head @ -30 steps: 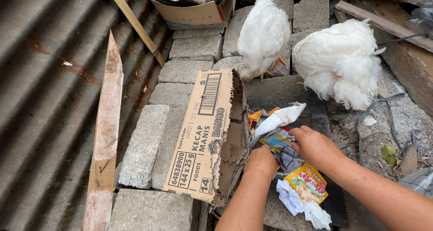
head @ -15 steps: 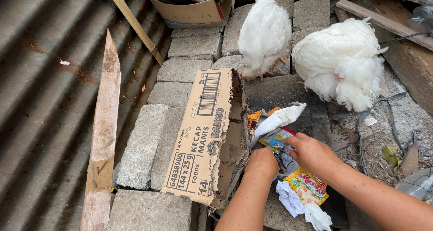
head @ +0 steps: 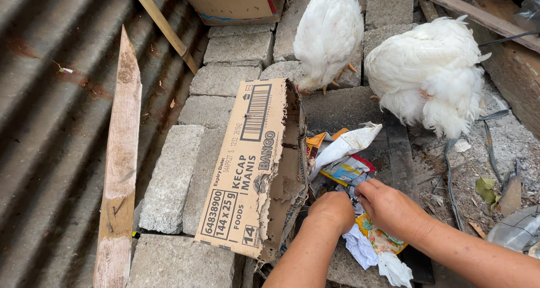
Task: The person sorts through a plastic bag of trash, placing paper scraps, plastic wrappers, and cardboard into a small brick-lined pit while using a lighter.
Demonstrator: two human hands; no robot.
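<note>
At the lower centre of the frame the left hand (head: 333, 209) is curled into a loose fist, knuckles up, just beside the torn edge of the cardboard box (head: 256, 167); whether its fingers pinch anything I cannot tell, since they fold out of sight beneath it. Just right of it the right hand (head: 388, 208) has its fingertips drawn narrow around something small and dark at the meeting point of both hands, too hidden to name. Under and around the hands lies a heap of litter: a yellow snack wrapper (head: 381, 238) partly beneath the right wrist, crumpled white paper (head: 363, 250) toward the bottom edge, a colourful sachet (head: 349, 169) just above the hands and a long white wrapper (head: 349, 143) above that.

The heap is loose and light, so a tug on one piece would likely drag its neighbours off the dark slab (head: 400, 153). The box leans open-ended on grey stone blocks (head: 169, 178), and its ragged flap could tear further or tip onto the left hand if nudged.

Toward the top of the frame two white chickens (head: 329, 32) (head: 430, 71) stand close to the heap; a sudden move could startle them into scattering it, or they may peck at the wrappers. At the far left a pointed wooden plank (head: 121, 164) rests on corrugated metal sheeting (head: 50, 125), well apart from the hands
</note>
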